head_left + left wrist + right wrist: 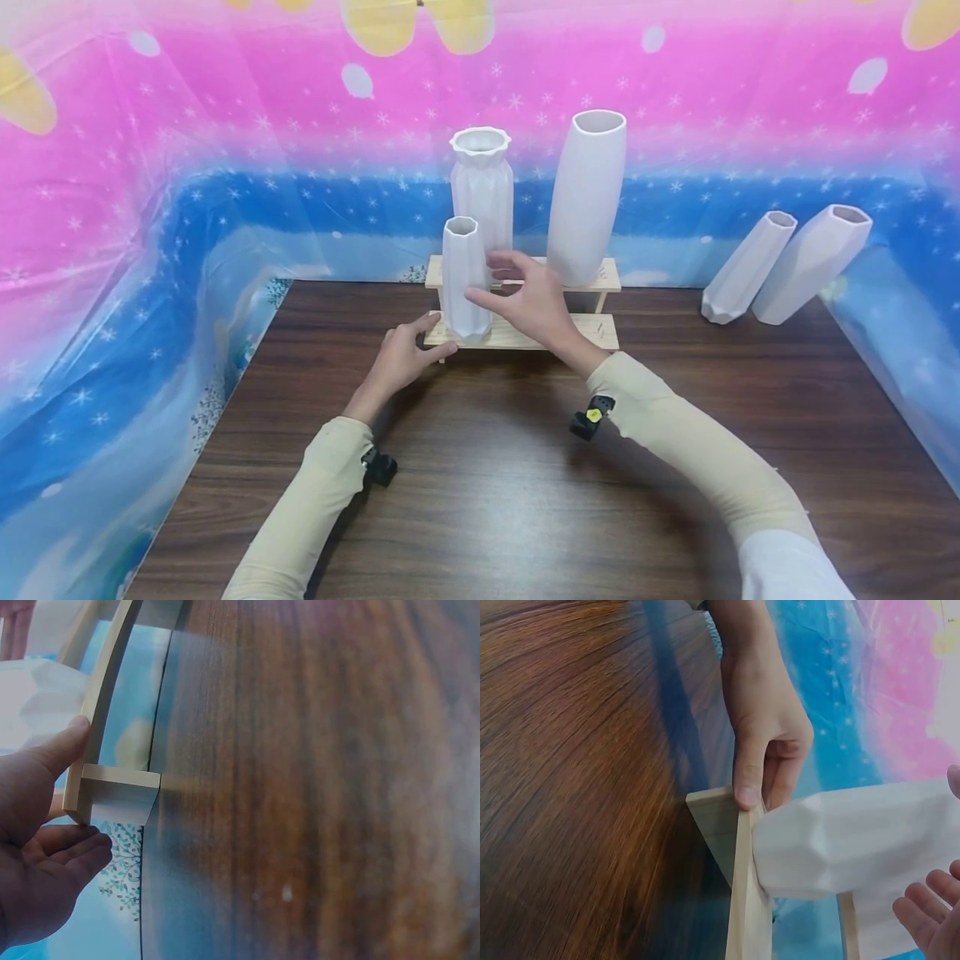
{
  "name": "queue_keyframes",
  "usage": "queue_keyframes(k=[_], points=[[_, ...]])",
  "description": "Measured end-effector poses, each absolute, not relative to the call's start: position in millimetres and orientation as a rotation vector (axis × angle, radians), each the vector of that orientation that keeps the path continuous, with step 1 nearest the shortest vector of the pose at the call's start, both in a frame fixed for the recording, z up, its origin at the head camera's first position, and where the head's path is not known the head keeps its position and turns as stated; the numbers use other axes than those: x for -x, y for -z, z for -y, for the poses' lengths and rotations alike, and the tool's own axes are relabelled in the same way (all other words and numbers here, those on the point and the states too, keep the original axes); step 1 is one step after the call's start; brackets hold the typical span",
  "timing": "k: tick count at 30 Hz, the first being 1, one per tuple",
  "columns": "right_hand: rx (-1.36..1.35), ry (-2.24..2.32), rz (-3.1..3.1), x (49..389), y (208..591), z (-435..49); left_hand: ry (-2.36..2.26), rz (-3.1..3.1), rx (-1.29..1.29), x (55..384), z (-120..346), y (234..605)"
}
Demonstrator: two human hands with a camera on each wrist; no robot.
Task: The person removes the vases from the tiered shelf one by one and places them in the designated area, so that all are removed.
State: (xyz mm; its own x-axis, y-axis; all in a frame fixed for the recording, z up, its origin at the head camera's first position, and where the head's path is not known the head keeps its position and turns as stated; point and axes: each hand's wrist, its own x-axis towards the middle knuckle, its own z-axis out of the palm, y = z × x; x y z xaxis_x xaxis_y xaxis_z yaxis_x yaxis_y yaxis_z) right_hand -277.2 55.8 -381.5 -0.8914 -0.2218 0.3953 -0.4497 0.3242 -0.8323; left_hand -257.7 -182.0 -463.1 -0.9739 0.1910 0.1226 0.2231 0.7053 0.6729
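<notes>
A small two-tier wooden stand is at the back of the table. My left hand grips the left end of its lower board, thumb on the front edge and fingers around the end. On that board's left part, a slim white faceted vase stands upright. My right hand is at its right side with thumb and fingers spread; in the right wrist view the fingers look apart from the vase. On the upper board are a white vase with a scalloped rim and a tall smooth white vase.
Two white faceted vases, a slimmer one and a wider one, stand at the table's back right. The brown wood-grain table ends against a colourful cloth backdrop. Black cameras sit on both wrists.
</notes>
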Motion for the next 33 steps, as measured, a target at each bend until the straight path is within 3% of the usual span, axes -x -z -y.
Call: queue_keyframes(k=[33], points=[[-0.562,-1.547,2.477,287,388,-39,1.144,2.859,0.355,257,182,462]])
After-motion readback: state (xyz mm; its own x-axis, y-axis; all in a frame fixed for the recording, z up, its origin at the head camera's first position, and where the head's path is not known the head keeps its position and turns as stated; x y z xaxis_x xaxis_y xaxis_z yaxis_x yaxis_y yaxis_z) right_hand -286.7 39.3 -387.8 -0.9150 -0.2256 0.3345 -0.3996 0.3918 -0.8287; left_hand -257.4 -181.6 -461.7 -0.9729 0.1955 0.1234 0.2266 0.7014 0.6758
